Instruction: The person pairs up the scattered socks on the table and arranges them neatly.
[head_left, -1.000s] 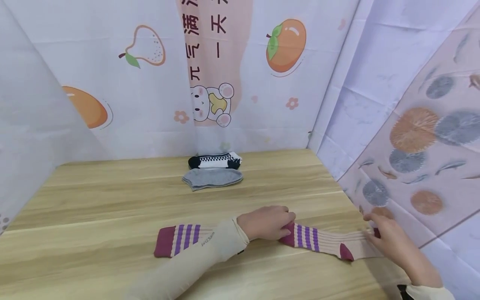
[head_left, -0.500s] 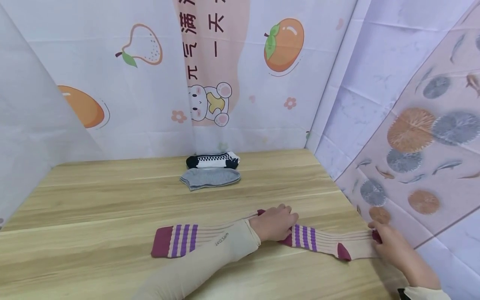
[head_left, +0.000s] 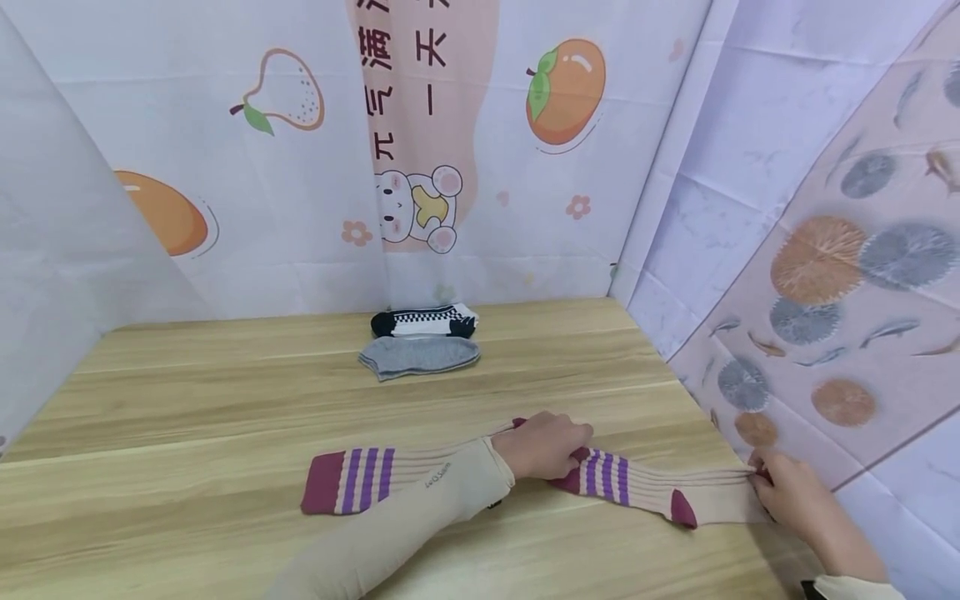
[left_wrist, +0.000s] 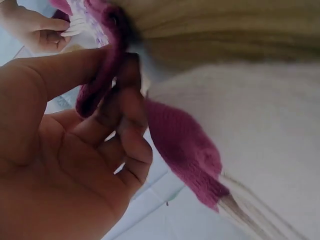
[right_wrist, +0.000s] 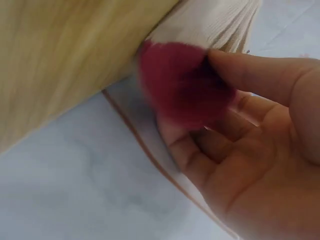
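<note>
A cream sock with purple stripes and maroon ends [head_left: 645, 483] stretches between my two hands at the right of the table. My left hand [head_left: 543, 446] pinches its maroon cuff [left_wrist: 107, 70] between thumb and fingers. My right hand [head_left: 798, 500] pinches the maroon toe [right_wrist: 182, 85] at the sock's other end, by the table's right edge. A matching striped sock [head_left: 371, 475] lies flat on the left, partly hidden under my left sleeve. Its maroon patch [left_wrist: 185, 150] shows below my fingers in the left wrist view.
Farther back lie folded grey socks [head_left: 420, 357], with black-and-white checked socks [head_left: 426, 321] right behind them. The wooden table [head_left: 225, 383] meets a printed curtain [head_left: 300, 208] at the back. Another patterned cloth [head_left: 810, 333] hangs along the right side.
The right hand has shifted slightly down and right, with the sock's toe now mostly covered by its fingers. The left hand first slid right, then a little back left, holding the cuff.
</note>
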